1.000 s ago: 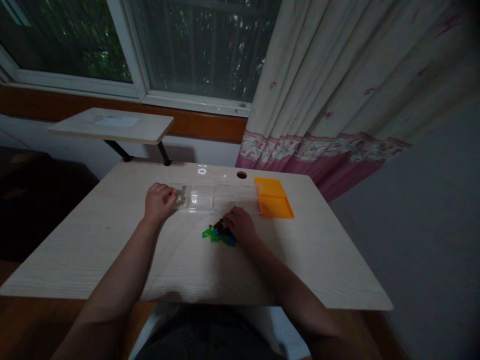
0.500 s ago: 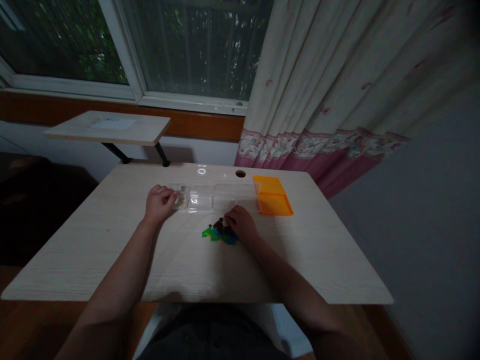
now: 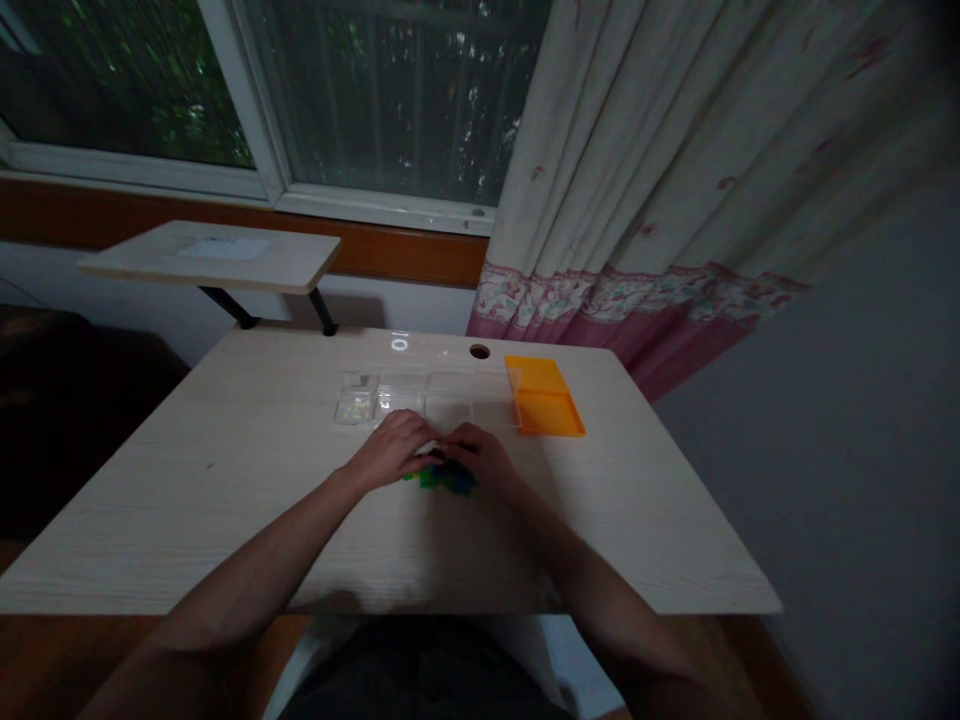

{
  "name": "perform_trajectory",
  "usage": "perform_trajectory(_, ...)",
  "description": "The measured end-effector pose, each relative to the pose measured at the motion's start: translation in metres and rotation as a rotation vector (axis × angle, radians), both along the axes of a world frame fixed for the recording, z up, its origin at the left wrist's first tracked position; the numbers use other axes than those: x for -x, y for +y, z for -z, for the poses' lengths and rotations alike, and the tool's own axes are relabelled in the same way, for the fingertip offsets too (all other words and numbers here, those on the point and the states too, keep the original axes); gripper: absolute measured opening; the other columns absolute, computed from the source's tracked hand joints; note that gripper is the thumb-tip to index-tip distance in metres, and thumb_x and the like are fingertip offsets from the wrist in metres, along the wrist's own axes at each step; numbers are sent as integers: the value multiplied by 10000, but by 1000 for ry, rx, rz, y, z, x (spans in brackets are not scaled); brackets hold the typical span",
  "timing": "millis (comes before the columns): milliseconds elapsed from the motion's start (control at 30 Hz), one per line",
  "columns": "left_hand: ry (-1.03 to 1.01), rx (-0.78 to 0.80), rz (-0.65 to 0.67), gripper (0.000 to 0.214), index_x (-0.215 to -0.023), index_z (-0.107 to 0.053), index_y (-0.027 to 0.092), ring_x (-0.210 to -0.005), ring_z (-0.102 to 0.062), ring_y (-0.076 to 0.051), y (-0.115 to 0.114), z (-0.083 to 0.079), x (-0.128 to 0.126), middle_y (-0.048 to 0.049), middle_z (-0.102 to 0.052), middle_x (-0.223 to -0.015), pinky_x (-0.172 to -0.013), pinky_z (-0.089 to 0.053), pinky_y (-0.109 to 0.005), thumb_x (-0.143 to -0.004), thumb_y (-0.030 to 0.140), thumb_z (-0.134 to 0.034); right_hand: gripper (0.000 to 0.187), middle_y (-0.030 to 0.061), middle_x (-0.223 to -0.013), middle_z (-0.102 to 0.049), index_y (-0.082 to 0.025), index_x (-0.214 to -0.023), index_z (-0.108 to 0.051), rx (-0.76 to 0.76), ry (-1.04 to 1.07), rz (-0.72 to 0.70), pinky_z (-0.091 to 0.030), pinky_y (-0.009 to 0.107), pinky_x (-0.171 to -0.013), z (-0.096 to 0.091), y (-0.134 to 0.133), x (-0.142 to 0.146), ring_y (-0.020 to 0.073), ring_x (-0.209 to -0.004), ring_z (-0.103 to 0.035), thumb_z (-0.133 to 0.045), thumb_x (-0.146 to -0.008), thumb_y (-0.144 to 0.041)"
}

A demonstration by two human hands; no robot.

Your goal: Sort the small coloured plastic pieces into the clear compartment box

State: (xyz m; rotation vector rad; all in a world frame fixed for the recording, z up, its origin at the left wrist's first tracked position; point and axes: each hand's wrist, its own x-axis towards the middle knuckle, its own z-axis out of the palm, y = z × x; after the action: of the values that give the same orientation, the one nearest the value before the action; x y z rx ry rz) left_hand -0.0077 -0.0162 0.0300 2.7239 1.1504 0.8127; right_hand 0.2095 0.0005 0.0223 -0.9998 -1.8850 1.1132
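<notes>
A small pile of green and blue plastic pieces (image 3: 442, 480) lies on the pale wooden table (image 3: 225, 480). My left hand (image 3: 395, 448) and my right hand (image 3: 480, 455) meet right over the pile, fingers curled down onto it. What the fingers grip is hidden. Behind the hands lies a clear plastic tray (image 3: 405, 400) with several compartments; the leftmost one holds small pale bits (image 3: 355, 408).
An orange lid (image 3: 541, 396) lies at the tray's right end. A round cable hole (image 3: 480, 351) sits near the table's far edge. A small side table (image 3: 214, 255) stands beyond on the left, under a window. A curtain (image 3: 675, 180) hangs to the right.
My left hand left the tray's left compartment and moved right and nearer, joining my right hand at the pile. The right hand stayed put.
</notes>
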Motion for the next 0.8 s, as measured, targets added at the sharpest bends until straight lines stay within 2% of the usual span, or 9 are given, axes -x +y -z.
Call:
perform_trajectory(200, 16, -76, -1, 307, -1009, -678, 210, -951, -578, -225, 2, 5, 4, -71, -675, -925, -899, -435, -392, -938, 461, -516, 351, 29, -783, -665, -227, -831, -761, 12, 9, -26, -506, 274, -712, 1, -4, 4, 150, -738, -617, -630, -826, -553)
perform_trajectory(500, 21, -113, 12, 242, -982, -680, 211, -943, -565, -223, 2, 6, 7, -63, -683, -916, -910, -437, -396, -945, 391, -521, 473, 39, -769, -639, -219, -844, -753, -56, -77, -67, -485, 259, -703, -9, -6, 3, 144, -735, -601, -480, -900, -602)
perform_trajectory(700, 74, -120, 4, 243, -916, -677, 214, -952, -564, -216, 3, 4, 6, -63, -673, -922, -907, -432, -388, -961, 365, -492, 403, 31, -772, -630, -208, -830, -738, -83, -100, -63, -471, 258, -714, -3, -5, 3, 143, -740, -598, -498, -924, -518)
perform_trajectory(800, 69, -141, -63, 272, -836, -661, 200, -911, -553, -215, 6, 1, 13, -64, -655, -855, -874, -428, -386, -964, 353, -476, 325, 31, -781, -628, -201, -847, -730, -112, -119, 12, -466, 259, -711, 0, 0, -3, 145, -755, -596, -521, -928, -436)
